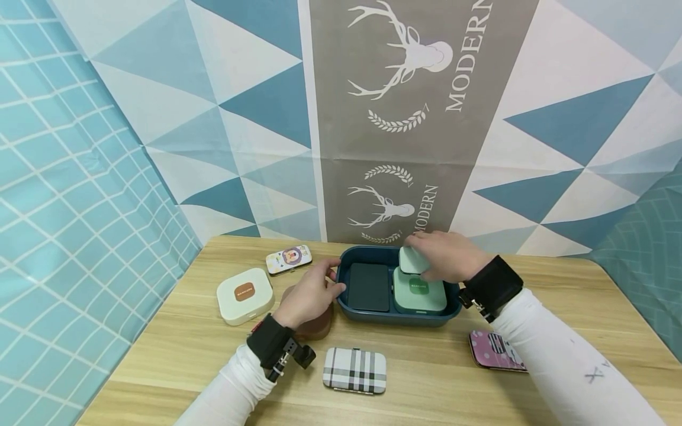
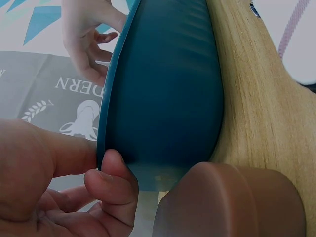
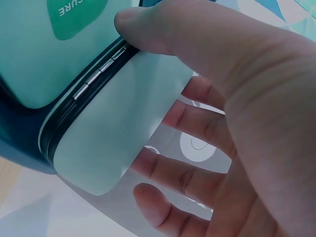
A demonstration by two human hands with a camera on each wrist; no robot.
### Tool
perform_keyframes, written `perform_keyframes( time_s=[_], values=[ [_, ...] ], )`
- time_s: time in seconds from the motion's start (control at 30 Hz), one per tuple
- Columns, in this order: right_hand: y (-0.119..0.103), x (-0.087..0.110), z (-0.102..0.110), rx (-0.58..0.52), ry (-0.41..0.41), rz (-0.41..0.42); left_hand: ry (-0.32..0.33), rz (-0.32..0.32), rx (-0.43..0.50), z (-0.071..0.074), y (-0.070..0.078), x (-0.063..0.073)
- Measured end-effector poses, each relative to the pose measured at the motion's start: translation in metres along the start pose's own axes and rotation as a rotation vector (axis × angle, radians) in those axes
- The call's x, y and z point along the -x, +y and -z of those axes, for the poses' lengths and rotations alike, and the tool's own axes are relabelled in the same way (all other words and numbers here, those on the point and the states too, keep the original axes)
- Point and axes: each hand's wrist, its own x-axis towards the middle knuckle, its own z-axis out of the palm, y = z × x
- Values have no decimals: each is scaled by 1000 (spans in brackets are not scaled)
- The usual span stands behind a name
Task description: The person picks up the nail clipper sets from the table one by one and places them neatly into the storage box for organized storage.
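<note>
My left hand (image 1: 309, 296) grips the left end of a dark blue plastic tub (image 1: 399, 319), thumb and fingers over its rim (image 2: 109, 98). In the tub lie a dark green flat case (image 1: 369, 287) and a mint green square manicure box (image 1: 430, 300). My right hand (image 1: 447, 255) holds a pale mint hinged case (image 3: 113, 128) at the back right of the tub, thumb on one side and fingers on the other. That case stands tilted on edge just behind the manicure box. Under my left hand is a rounded brown box (image 2: 227, 207), partly hidden in the head view.
Left of the tub lie a cream square box (image 1: 242, 305) and a white cartoon case (image 1: 289, 259). A plaid case (image 1: 354, 370) is in front, a pink case (image 1: 492, 350) beside my right forearm. A patterned cloth backdrop (image 1: 256, 130) rises behind the wooden table (image 1: 426, 378).
</note>
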Motion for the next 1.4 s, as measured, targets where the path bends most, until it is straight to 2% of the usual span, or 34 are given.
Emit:
perform_keyframes(
  time_s=[0.5,0.87,1.4],
  values=[
    [0,-9,-7,25,-58,3,-3,-7,7,0,0,1],
    [-4,-16,-12,-1,-123,-21,-8,-1,6,0,-1,0],
    [-7,-17,-16,22,-145,-25,-5,5,20,0,-1,-1]
  ],
)
